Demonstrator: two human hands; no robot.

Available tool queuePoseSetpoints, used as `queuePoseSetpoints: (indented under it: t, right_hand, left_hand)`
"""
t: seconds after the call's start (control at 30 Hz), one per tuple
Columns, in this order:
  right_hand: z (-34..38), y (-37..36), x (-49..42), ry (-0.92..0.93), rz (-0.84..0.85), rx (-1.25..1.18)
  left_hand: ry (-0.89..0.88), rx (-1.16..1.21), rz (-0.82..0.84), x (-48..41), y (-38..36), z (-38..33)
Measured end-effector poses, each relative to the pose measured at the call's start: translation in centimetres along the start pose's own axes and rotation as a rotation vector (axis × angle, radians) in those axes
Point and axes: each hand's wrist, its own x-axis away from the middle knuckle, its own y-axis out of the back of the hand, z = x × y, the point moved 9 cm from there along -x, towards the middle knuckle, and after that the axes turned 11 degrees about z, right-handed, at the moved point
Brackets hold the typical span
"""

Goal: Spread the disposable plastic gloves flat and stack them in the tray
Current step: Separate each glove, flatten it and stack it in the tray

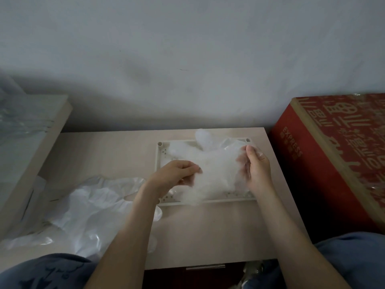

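Note:
A translucent plastic glove hangs stretched over the white tray, its fingers pointing toward the wall. My left hand pinches the glove's left edge. My right hand grips its right edge, and thin film wraps over the fingertips. The glove hides most of the tray's floor, so I cannot tell how many gloves lie beneath it. A loose heap of further plastic gloves lies on the table to the left of my left forearm.
The tray rests on a small pale wooden table against a grey wall. A red cardboard box stands close on the right. A taller pale surface with clear plastic stands on the left. My knees in blue trousers are at the bottom.

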Motion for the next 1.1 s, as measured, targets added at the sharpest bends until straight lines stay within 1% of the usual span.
queuePoseSetpoints:
  t: [0.07,0.13,0.27,0.43,0.57,0.63,0.73,0.8,0.9,0.97,1.03,1.1]
  right_hand:
    - [-0.6,0.3,0.1,-0.038,-0.032,0.07]
    - [-1.4,0.1,0.1,-0.082,-0.027,0.136]
    - [-2.2,0.0,0.3,-0.117,-0.001,0.377]
    - [-1.4,0.7,0.5,-0.086,-0.03,0.596]
    - [-1.3,1.0,0.3,-0.066,-0.026,0.656]
    - [-1.1,1.1,0.2,-0.044,-0.039,0.697]
    - [-0.3,1.0,0.1,0.03,-0.063,0.759]
    - [-0.5,0.7,-0.1,0.017,-0.038,0.79]
    - [-1.4,0.3,-0.5,-0.035,0.019,0.844]
    - [-1.9,0.1,-0.5,-0.053,0.049,0.85]
    - [-2.2,-0.3,-0.4,-0.087,0.078,0.749]
    - [-2.5,-0.6,-0.4,-0.135,0.08,0.574]
  left_hand:
    - [0.038,0.032,-0.013,0.4,0.5,0.4]
    - [0.093,0.056,-0.019,0.8,0.7,1.0]
    - [0.14,-0.115,-0.047,1.0,1.2,1.7]
    - [0.182,-0.174,-0.177,1.2,2.6,1.7]
    - [0.242,-0.392,-0.302,1.9,4.4,2.0]
    - [0.232,-0.455,-0.363,2.3,5.0,1.6]
    - [0.191,-0.454,-0.42,2.8,5.5,0.7]
    - [0.203,-0.491,-0.475,3.2,6.1,0.3]
    - [0.284,-0.672,-0.571,3.8,7.0,-0.2]
    - [0.312,-0.724,-0.621,4.0,6.7,-0.3]
    - [0.249,-0.72,-0.683,4.1,6.0,-0.9]
    - [0.114,-0.712,-0.677,3.8,4.5,-2.1]
